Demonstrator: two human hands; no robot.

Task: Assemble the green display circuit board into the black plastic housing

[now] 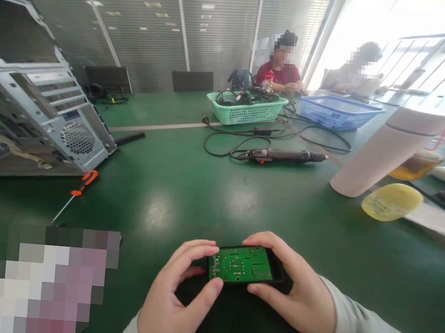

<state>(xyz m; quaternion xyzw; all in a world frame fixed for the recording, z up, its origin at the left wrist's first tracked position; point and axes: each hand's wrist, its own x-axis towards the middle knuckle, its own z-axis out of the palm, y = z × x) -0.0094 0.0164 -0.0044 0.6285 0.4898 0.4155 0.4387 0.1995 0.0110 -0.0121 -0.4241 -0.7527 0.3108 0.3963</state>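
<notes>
Left hand [171, 298] grasping left end, right hand [299, 290] right end of black casing [277, 270] bearing green circuit board [243, 265]; long axis left-right between them, toward near edge of table [190, 189]; neither hand nearer.

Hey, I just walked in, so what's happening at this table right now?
Someone is holding a green circuit board, sitting in a black casing, with the left hand at one end and the right hand at the other. A corded power tool lies farther back. Over to the left, an orange-handled screwdriver lies by an opened computer case.
</notes>
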